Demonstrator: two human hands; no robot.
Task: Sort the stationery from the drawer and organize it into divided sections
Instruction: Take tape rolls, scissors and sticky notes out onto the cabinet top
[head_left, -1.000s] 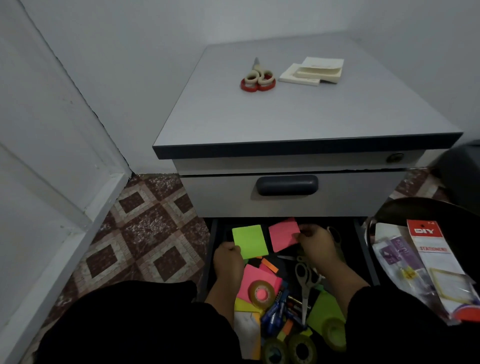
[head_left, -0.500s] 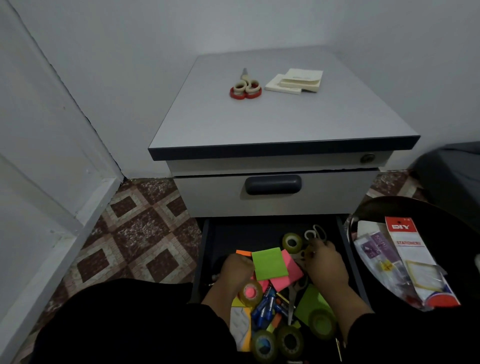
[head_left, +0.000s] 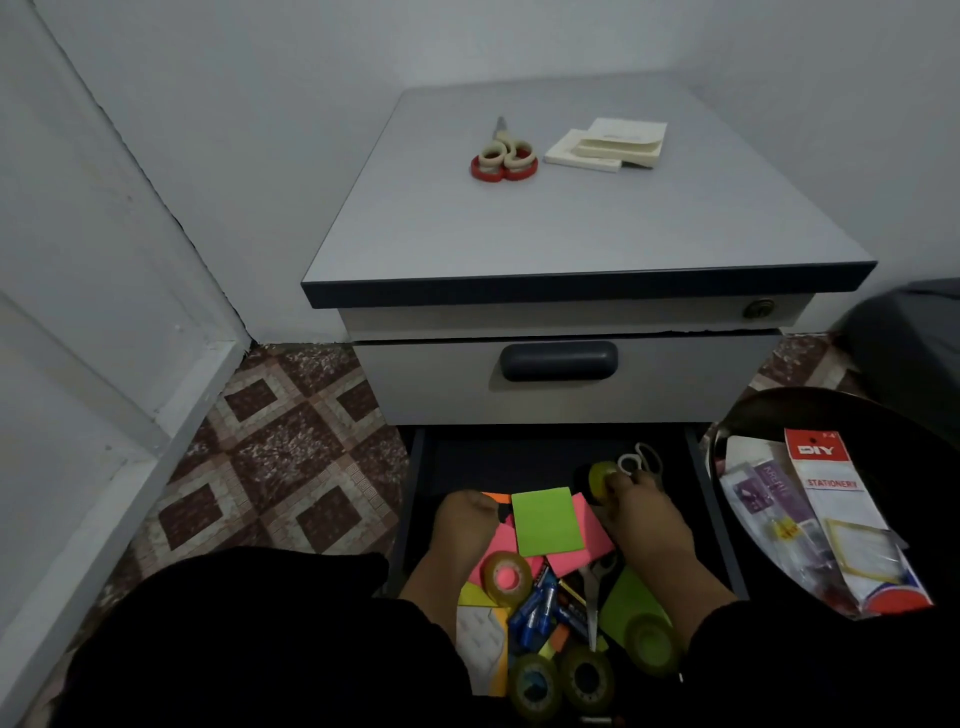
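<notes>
Both hands work inside the open drawer (head_left: 426, 467), likely to pull like items apart. The right hand (head_left: 644, 514) has its grip clamped on a tape roll (head_left: 600, 480) at 1 o'clock; the left hand (head_left: 465, 519) is curled at 9 o'clock of the green pad (head_left: 545, 519), contents unclear. Bright pads, tapes and pens lie jumbled.

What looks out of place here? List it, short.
The open drawer is a jumble: sticky notes, tape rolls, pens and scissors lie heaped and overlapping, not in sections. Packets sit loose in the dark bowl on the right. Nothing looks spilled or broken.
</notes>
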